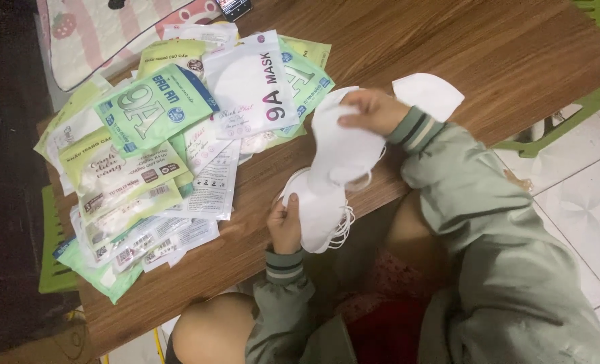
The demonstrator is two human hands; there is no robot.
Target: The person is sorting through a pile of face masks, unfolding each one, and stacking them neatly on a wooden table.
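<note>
My left hand (pixel 285 226) grips a stack of white masks (pixel 317 219) at its lower edge, ear loops dangling just beside the fingers. My right hand (pixel 375 111) pinches one mask (pixel 345 145) by its top, lying over the stack. Another mask (pixel 426 94) lies just beyond that hand on the table (pixel 502 47). Packets (pixel 158 141) are heaped well left of both grips.

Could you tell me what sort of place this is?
Probably a home: a low wooden table on a tiled floor, a patterned blanket, flat mask packets, and the person's hands holding white face masks.
</note>
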